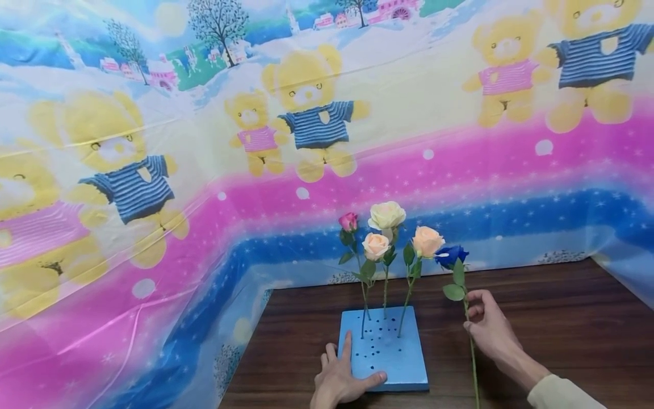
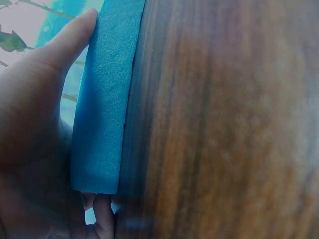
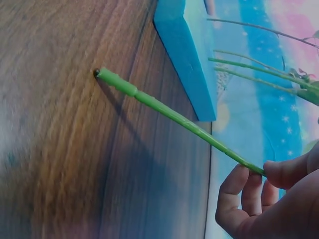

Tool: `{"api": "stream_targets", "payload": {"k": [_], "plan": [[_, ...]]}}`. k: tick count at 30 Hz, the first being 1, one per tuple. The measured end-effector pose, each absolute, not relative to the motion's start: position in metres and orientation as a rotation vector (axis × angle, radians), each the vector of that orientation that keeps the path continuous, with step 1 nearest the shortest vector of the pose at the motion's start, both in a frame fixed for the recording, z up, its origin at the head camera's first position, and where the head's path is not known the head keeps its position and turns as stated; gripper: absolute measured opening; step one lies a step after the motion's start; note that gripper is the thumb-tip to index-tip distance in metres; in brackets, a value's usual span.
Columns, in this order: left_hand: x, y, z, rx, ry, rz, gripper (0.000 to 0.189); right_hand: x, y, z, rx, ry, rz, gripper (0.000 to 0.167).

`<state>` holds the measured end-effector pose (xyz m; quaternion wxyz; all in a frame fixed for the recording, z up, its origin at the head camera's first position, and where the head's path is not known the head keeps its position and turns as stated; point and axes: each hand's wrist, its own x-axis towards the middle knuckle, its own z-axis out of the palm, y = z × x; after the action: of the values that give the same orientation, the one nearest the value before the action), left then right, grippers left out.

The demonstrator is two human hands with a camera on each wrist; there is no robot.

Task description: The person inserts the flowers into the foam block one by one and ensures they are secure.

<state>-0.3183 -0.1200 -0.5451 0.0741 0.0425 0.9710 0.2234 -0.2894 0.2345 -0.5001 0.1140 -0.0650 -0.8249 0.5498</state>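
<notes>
My left hand [image 1: 337,375] rests at the near left corner of a light blue foam block [image 1: 403,369], dotted with small holes. Its index finger points along the left edge, and the thumb lies on the top near the front; the left wrist view shows the block's side face [image 2: 104,109] beside the thumb. To the right of the block, my right hand [image 1: 493,329] pinches the green stem [image 3: 174,117] of a blue artificial rose [image 1: 452,257] between thumb and fingers. The rose stands upright, bloom up, with its bare lower stem hanging below the hand.
Several artificial roses stand in the block: a magenta one [image 1: 348,221], a cream one [image 1: 387,216] and two peach ones, left [image 1: 376,247] and right [image 1: 428,241]. Dark wood tabletop [image 1: 562,318] surrounds the block. A patterned bear cloth [image 1: 409,170] hangs behind and at the sides.
</notes>
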Motion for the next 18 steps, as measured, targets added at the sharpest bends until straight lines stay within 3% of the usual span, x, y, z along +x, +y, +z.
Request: {"api": "stream_targets", "payload": {"k": [18], "plan": [[-0.317,-0.12,-0.542,0.133,2.911,0.696,0.129,-0.285,0.251,-0.483,-0.133,-2.367,1.412,0.055]]}}
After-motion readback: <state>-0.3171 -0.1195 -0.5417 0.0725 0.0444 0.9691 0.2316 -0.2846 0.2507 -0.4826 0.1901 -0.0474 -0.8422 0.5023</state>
